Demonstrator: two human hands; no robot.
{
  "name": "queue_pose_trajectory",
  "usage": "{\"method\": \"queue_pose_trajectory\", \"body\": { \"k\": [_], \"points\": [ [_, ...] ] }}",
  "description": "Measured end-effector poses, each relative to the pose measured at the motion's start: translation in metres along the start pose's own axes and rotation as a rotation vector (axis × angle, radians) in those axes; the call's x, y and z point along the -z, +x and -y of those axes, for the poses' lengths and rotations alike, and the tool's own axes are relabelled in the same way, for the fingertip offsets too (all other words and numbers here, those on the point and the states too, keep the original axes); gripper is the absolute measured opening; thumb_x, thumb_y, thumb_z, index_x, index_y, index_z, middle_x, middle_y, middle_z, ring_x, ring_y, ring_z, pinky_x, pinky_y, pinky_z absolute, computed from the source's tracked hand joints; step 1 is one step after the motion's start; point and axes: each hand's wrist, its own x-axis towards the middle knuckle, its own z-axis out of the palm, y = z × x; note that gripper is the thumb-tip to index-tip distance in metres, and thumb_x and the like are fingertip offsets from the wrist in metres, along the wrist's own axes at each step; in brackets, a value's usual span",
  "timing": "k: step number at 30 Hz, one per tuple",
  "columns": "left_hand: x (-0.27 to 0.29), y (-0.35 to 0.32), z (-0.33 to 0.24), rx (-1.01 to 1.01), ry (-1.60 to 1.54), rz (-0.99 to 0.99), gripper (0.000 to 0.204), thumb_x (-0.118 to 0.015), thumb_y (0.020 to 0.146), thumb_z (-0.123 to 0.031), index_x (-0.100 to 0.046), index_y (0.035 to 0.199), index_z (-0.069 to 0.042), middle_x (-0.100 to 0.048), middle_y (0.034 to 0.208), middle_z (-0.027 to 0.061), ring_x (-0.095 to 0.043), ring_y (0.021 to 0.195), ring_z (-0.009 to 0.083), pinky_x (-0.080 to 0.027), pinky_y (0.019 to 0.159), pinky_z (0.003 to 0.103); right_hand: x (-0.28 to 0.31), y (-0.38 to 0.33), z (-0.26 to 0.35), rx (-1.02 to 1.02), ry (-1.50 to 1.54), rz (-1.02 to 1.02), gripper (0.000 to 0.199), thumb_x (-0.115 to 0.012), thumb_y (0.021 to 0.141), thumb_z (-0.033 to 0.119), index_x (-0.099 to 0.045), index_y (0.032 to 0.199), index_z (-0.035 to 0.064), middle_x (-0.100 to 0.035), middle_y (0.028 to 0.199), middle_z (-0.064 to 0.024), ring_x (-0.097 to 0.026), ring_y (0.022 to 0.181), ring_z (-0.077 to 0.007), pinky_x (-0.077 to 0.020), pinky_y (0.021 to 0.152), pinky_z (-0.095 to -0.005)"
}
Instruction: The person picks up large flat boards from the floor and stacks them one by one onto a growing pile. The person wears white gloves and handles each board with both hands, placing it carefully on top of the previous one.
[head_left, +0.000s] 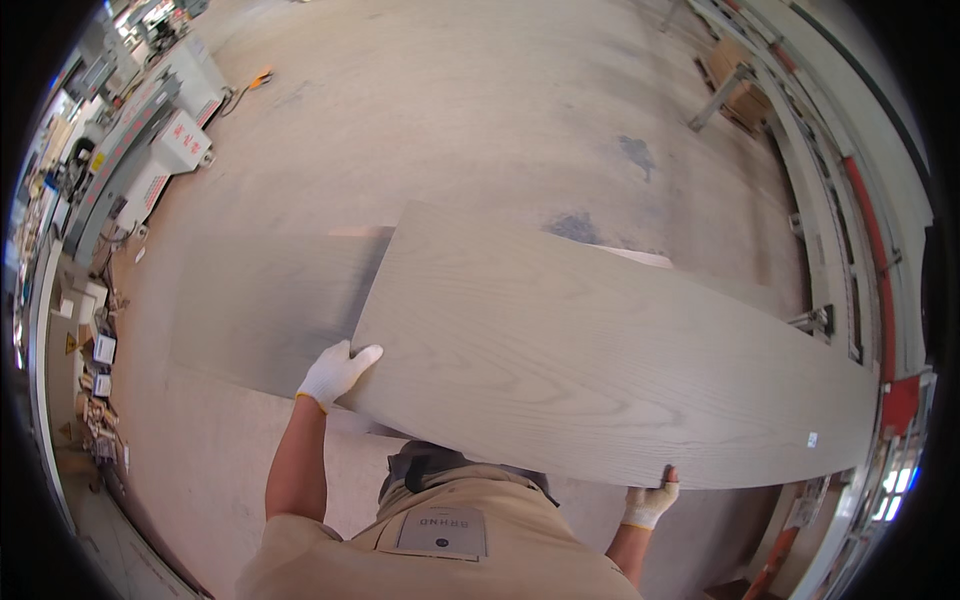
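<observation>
A large grey wood-grain panel (600,360) stretches from the middle of the view to the right, in front of my body. My left hand (338,375), in a white glove, grips its left end near the lower corner, thumb on top. Under the near edge, further right, my right hand (652,500) holds the panel; its glove leaves fingertips bare, and the other fingers are hidden beneath. A small pale label (812,440) sticks on the panel's right part. Below and to the left lies a second grey panel (260,300), partly covered by the first and blurred.
Along the left stands a grey and white machine (180,140) with an orange-tipped cable (260,78). A long machine frame with a red strip (870,220) runs down the right, close to the panel's right end. Brown boards (738,85) stand at the far right. Dark patches mark the concrete floor (450,120).
</observation>
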Motion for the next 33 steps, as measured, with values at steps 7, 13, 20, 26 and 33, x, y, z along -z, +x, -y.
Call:
{"method": "queue_pose_trajectory", "body": {
  "k": [7,13,20,26,33],
  "points": [
    [0.024,0.011,0.018,0.078,0.524,-0.033,0.081,-0.046,0.093,-0.07,-0.07,0.107,0.006,-0.069,0.109,0.0308,-0.065,0.106,0.0462,-0.05,0.094,0.052,0.022,0.007,-0.074,-0.171,0.043,-0.01,0.04,-0.064,0.075,0.016,-0.064,0.114,0.0066,-0.067,0.118,-0.012,-0.064,0.11,-0.0356,-0.0557,0.096,-0.0532],
    [-0.017,0.034,-0.059,-0.254,0.63,-0.065,0.063,-0.05,0.096,-0.059,-0.072,0.101,0.001,-0.071,0.099,0.0264,-0.067,0.098,0.0453,-0.051,0.09,0.053,0.068,0.001,-0.132,-0.282,-0.037,0.119,0.027,-0.064,0.076,0.006,-0.065,0.102,0.0065,-0.067,0.099,-0.008,-0.066,0.095,-0.0265,-0.0564,0.092,-0.043],
    [-0.178,0.055,-0.296,-0.93,0.484,-0.092,0.051,-0.061,0.096,-0.043,-0.064,0.127,-0.003,-0.067,0.124,0.0226,-0.062,0.117,0.0371,-0.047,0.104,0.048,0.035,-0.025,-0.106,-0.56,-0.169,0.348,0.041,-0.071,0.086,0.006,-0.061,0.125,0.0034,-0.067,0.123,-0.0143,-0.063,0.119,-0.0316,-0.0524,0.101,-0.0446],
    [-0.343,0.082,-0.46,-1.056,0.514,-0.027,0.057,-0.042,0.102,-0.05,-0.062,0.127,-0.003,-0.066,0.125,0.0222,-0.061,0.117,0.0416,-0.046,0.102,0.051,0.127,0.083,0.045,-0.218,0.198,-0.043,0.045,-0.062,0.093,0.024,-0.055,0.135,0.0094,-0.057,0.14,-0.0136,-0.054,0.129,-0.0364,-0.0447,0.107,-0.058],
    [-0.397,0.082,-0.512,-0.86,0.668,0.114,0.076,-0.019,0.106,-0.054,-0.074,0.102,-0.001,-0.071,0.108,0.0255,-0.066,0.105,0.044,-0.048,0.097,0.054,0.125,0.2,0.332,0.343,0.034,-0.314,0.065,-0.049,0.104,0.048,-0.04,0.15,0.003,-0.048,0.153,-0.0144,-0.044,0.141,-0.0338,-0.036,0.117,-0.0503]
  ]
}}
